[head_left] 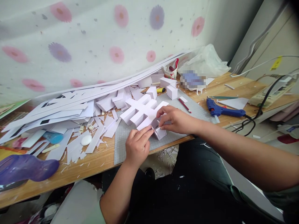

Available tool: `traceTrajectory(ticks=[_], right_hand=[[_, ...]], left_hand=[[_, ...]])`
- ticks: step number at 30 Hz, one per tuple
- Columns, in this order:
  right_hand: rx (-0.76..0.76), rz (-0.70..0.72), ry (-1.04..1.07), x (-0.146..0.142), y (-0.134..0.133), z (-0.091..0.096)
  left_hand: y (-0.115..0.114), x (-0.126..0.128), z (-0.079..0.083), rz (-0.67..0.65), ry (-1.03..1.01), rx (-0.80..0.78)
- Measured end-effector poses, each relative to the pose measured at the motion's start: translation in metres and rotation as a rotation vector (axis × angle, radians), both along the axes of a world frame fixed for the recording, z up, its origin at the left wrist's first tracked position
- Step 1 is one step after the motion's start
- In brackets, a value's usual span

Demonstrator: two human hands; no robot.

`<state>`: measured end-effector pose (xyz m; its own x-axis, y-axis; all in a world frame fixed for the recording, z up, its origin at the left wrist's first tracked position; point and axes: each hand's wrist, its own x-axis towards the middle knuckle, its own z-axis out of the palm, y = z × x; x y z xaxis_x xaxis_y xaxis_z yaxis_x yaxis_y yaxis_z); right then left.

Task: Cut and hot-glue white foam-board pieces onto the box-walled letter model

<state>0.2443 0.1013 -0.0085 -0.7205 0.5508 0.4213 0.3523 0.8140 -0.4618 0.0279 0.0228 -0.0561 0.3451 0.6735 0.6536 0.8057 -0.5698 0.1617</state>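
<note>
In the head view, the white paper model (147, 109) lies on the grey cutting mat (123, 145), near the front edge of the wooden table (93, 166). Both hands meet at its near end, just apart from each other. The left hand (137, 145) lays its fingers against the left side of that end; the right hand (174, 119) bends its fingers and thumb over the other side. Whether either is clamped on the paper I cannot tell. A red pencil (184, 105) lies beyond the right hand, with a blue glue gun (225, 110) farther right and paper scraps (76, 148) spread to the left.
</note>
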Motion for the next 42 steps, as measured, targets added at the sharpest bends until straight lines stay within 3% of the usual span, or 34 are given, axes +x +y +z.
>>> traceTrajectory(ticks=[16, 20, 25, 30, 38, 42], right_hand=[[0.071, -0.063, -0.046, -0.002, -0.008, -0.01], [0.069, -0.097, -0.048, -0.002, -0.013, -0.009], [0.019, -0.04, 0.026, -0.001, -0.009, -0.002], [0.002, -0.106, 0.128, 0.003, -0.006, 0.005], [0.194, -0.111, -0.132, -0.006, -0.019, 0.003], [0.201, -0.121, -0.183, -0.012, -0.019, 0.0]], left_hand=[[-0.001, 0.002, 0.001, 0.002, -0.015, -0.003], [-0.001, 0.002, 0.001, 0.009, -0.007, -0.011], [-0.002, 0.003, 0.001, -0.001, -0.015, -0.011], [-0.003, 0.004, 0.003, 0.009, -0.018, -0.017], [-0.003, 0.005, 0.004, 0.019, -0.006, -0.026], [-0.004, 0.005, 0.005, 0.017, 0.001, -0.025]])
